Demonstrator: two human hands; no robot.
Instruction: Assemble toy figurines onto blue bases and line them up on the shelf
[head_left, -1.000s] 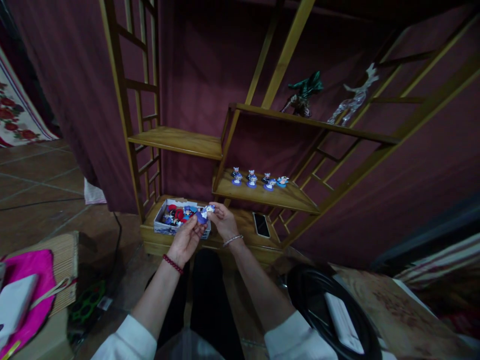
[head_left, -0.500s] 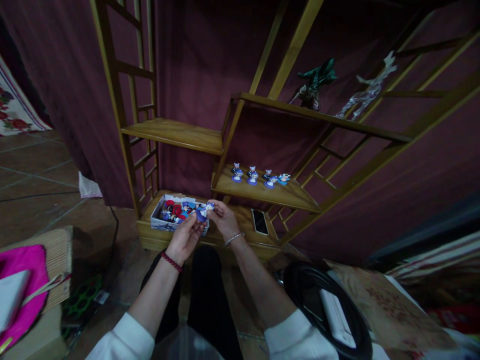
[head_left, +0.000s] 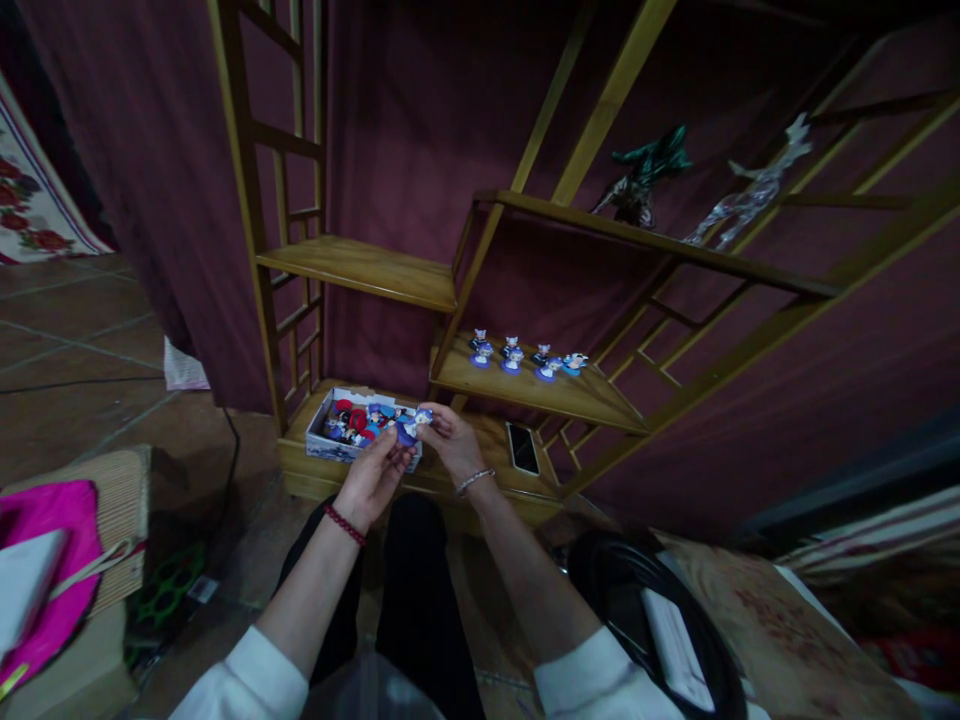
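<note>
Left hand (head_left: 373,478) and right hand (head_left: 455,447), fingers of both pinching one purple-and-white figurine (head_left: 409,430), which I see remotely against the right edge of a toy-filled box (head_left: 326,448), phone (head_left: 523,449) near the lower shelf's (head_left: 491,440) right edge, small figures (head_left: 512,361) standing on the middle shelf (head_left: 592,397).

Head camera: above and behind the left hand (head_left: 371,478) and right hand (head_left: 456,448), facing forward and down (a single view).
Shelf unit (head_left: 356,268): beyond both hands, seen from the front, at close range.
</note>
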